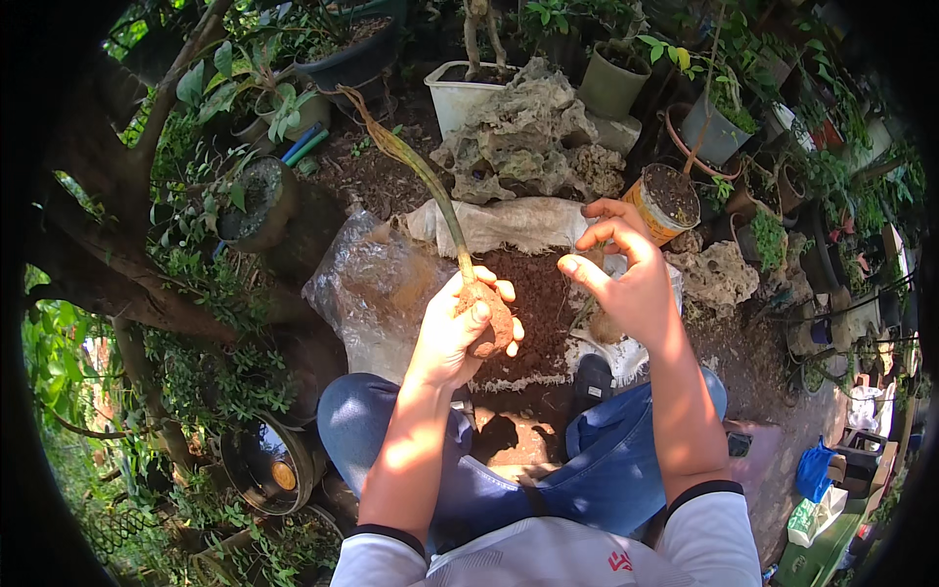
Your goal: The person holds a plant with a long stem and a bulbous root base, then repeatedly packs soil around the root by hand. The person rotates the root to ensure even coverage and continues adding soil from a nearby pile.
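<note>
My left hand (pixel 456 326) grips a soil-covered bulb or tuber (pixel 487 320). From its top a long green stalk (pixel 439 192) leans up and left, ending in a dry, shrivelled brown tip. To the right, my right hand (pixel 612 264) is raised with its fingers apart and bent, dirt on the fingertips, holding nothing. Below both hands, dark reddish-brown soil (pixel 534 304) lies on a pale woven sack (pixel 513 222). A roundish brown thing (pixel 606 328) lies on the sack's right part, partly hidden by my right hand. A crumpled clear plastic sheet (pixel 374 275) covers the sack's left side.
Beyond the sack stand a rough porous rock (pixel 517 132), a white planter (pixel 458 95) and a soil-filled yellow and white bucket (pixel 664 202). Another rock (pixel 715 277) lies right. At left are a round pot (pixel 253 202), tree branches and a water-holding basin (pixel 268 466). A blue bag (pixel 814 471) sits far right.
</note>
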Demonstrator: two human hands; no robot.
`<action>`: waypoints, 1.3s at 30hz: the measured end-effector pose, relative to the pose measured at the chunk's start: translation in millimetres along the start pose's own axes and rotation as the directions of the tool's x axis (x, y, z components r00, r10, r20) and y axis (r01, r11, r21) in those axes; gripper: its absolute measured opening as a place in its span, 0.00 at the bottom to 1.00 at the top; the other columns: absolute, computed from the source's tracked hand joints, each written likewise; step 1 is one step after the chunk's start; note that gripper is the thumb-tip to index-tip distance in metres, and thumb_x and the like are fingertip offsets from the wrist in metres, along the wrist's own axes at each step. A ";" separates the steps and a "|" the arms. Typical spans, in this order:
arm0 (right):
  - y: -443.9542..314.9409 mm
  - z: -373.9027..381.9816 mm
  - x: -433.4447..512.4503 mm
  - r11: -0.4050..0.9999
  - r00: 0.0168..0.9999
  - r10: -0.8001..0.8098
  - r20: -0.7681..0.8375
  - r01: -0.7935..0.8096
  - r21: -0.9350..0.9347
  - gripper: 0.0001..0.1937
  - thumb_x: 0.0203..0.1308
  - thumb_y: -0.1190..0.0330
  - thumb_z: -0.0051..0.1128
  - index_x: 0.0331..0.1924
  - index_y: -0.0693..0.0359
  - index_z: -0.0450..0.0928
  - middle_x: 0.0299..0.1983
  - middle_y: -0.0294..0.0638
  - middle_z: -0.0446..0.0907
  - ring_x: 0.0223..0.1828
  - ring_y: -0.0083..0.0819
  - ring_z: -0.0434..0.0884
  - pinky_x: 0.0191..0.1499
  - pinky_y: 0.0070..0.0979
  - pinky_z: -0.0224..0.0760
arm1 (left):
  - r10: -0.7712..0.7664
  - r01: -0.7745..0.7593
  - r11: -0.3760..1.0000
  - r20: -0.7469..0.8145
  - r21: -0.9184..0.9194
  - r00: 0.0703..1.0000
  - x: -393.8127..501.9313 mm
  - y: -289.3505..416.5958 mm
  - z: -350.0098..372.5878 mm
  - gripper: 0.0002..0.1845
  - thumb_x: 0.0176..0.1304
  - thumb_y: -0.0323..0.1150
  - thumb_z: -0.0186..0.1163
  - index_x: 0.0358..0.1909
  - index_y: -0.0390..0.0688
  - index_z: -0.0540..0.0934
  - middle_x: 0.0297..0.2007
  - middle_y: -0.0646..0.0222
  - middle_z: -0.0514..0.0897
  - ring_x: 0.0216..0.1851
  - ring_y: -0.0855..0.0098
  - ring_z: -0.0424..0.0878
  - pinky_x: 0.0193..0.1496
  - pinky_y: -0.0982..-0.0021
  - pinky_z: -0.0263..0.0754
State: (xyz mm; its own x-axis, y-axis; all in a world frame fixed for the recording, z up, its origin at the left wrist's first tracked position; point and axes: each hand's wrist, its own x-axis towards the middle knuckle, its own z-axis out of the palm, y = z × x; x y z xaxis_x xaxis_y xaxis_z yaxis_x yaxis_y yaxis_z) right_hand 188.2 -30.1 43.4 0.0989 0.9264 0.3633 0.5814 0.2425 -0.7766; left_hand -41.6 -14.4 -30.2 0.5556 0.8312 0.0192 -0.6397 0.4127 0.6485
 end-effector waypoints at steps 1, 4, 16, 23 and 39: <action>0.7 0.9 0.9 1.000 1.000 0.006 0.016 -0.006 0.026 0.12 0.52 0.70 0.76 0.34 0.61 0.80 0.58 0.44 0.76 0.55 0.30 0.77 0.56 0.28 0.70 | 0.023 -0.022 0.999 0.008 -0.034 1.000 1.2 0.0 -0.4 0.29 0.62 0.47 0.71 0.56 0.42 0.71 0.50 0.57 0.79 0.38 0.57 0.87 0.34 0.60 0.87; 1.4 5.2 -2.8 0.999 0.998 -0.019 0.056 0.016 0.052 0.10 0.54 0.71 0.73 0.37 0.62 0.81 0.56 0.43 0.76 0.52 0.29 0.78 0.54 0.25 0.70 | 0.035 -0.027 0.981 0.036 -0.190 0.999 0.6 -0.2 -1.8 0.30 0.70 0.59 0.58 0.56 0.43 0.71 0.50 0.58 0.80 0.39 0.57 0.87 0.36 0.57 0.87; -7.5 8.9 -8.9 0.991 0.978 0.034 0.205 -0.060 0.121 0.14 0.57 0.69 0.72 0.46 0.59 0.80 0.59 0.44 0.74 0.58 0.33 0.75 0.55 0.28 0.70 | 0.080 -0.078 0.996 0.061 -0.040 0.995 -5.8 7.6 10.7 0.22 0.79 0.48 0.48 0.58 0.39 0.69 0.53 0.49 0.77 0.36 0.54 0.86 0.30 0.57 0.85; -21.1 14.2 -16.8 0.992 0.940 -0.018 0.341 -0.026 0.124 0.15 0.57 0.67 0.72 0.47 0.59 0.82 0.61 0.44 0.72 0.60 0.36 0.74 0.59 0.32 0.70 | 0.126 -0.119 0.989 0.086 -0.087 0.988 -4.6 12.7 8.9 0.37 0.74 0.65 0.40 0.61 0.40 0.68 0.62 0.43 0.72 0.36 0.57 0.85 0.30 0.61 0.85; -14.8 31.5 -24.1 0.981 0.935 -0.119 0.334 0.059 0.183 0.03 0.69 0.73 0.56 0.40 0.63 0.75 0.59 0.46 0.71 0.56 0.31 0.75 0.61 0.30 0.68 | 0.132 -0.133 0.991 0.076 0.007 0.988 -4.7 5.4 2.1 0.30 0.71 0.50 0.62 0.61 0.38 0.68 0.59 0.47 0.74 0.39 0.57 0.87 0.33 0.61 0.86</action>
State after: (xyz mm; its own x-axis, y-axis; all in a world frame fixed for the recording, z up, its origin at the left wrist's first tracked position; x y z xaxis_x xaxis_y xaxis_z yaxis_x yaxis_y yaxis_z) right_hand 151.7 -46.9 30.0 -0.2463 0.9337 0.2598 0.4284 0.3454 -0.8350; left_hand -46.5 -16.9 -25.2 0.5050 0.8476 0.1629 -0.7042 0.2955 0.6457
